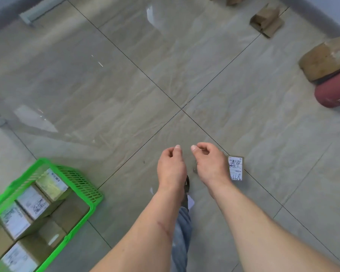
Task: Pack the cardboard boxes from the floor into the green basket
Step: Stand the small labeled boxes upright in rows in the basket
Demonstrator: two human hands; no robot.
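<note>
The green basket [82, 185] sits on the floor at the lower left and holds several cardboard boxes with white labels [33, 203]. A small cardboard box with a white label [236, 168] lies on the tiles just right of my right hand [210, 163]. My left hand [172, 167] hovers beside my right hand, above the floor. Both hands hold nothing, with fingers loosely curled and apart. More cardboard boxes lie far off at the upper right: an open one [266, 20] and a bigger one [324, 57].
A dark red cylinder [334, 91] lies at the right edge under the bigger box. My leg in blue jeans and a shoe [183, 222] show between my forearms. Grey tiled floor [126, 95] spreads ahead; a wall base runs along the top left.
</note>
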